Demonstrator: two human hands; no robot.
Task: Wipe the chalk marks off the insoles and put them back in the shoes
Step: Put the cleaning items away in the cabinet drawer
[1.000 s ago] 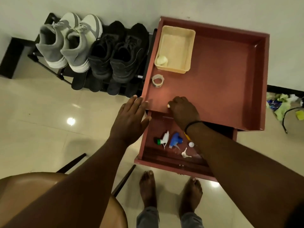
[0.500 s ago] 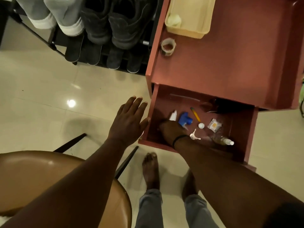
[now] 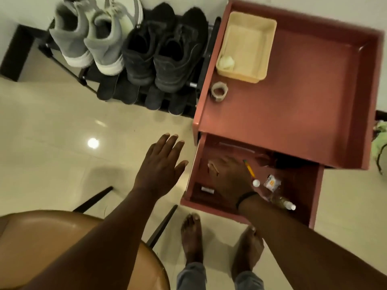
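Note:
A grey pair of shoes [image 3: 88, 38] and a black pair [image 3: 163, 51] stand on a black rack [image 3: 83, 78] at the back left. Several dark flat pieces [image 3: 125, 92] stick out under them; I cannot tell whether they are insoles. My right hand [image 3: 228, 174] is down inside the open red drawer [image 3: 301, 185], lying over small items there. Its fingers are hidden, so a hold cannot be made out. My left hand [image 3: 161, 166] hovers over the floor left of the drawer, fingers straight and spread.
The drawer holds a pencil [image 3: 249, 168], a white cap [image 3: 256, 182], a sachet [image 3: 271, 182] and a clear bottle [image 3: 282, 200]. On the red cabinet top [image 3: 293, 101] sit a cream basket [image 3: 261, 38] with a pale lump [image 3: 226, 61] and a tape roll [image 3: 219, 91]. A brown chair [image 3: 52, 248] is at bottom left.
The drawer has been pulled open. My right hand went from the cabinet's front edge into the drawer, then further back over the blue and white items. The left hand stayed spread.

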